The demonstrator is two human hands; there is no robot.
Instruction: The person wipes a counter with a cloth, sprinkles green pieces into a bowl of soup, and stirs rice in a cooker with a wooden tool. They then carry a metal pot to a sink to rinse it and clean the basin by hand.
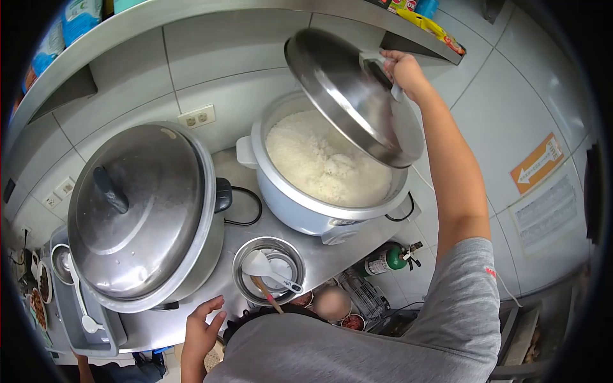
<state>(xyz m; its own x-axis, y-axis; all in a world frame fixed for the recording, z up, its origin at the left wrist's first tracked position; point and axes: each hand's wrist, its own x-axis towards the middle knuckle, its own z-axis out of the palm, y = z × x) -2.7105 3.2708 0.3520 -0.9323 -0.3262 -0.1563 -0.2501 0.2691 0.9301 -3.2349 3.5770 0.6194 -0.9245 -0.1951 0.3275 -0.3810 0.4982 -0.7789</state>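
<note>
My right hand [406, 75] grips the handle of a shiny steel rice cooker lid [338, 89], with something whitish at the grip. The lid is tilted up over the back right of a pale blue rice cooker [287, 199]. White cooked rice [322, 163] fills much of the cooker. Down by the counter's front edge, my left hand [203, 329] is empty, its fingers apart. Nearest to it is a steel bowl [237, 281] holding a white rice paddle [260, 267] and a utensil with a wooden handle [267, 295].
A second large cooker [207, 236] stands left with its lid [147, 210] on. Beyond it is a grey tray [108, 345] with a white ladle [86, 313]. A steel shelf [211, 14] runs overhead. A green fire extinguisher [391, 260] is below right. Another person's hand [83, 367] shows lower left.
</note>
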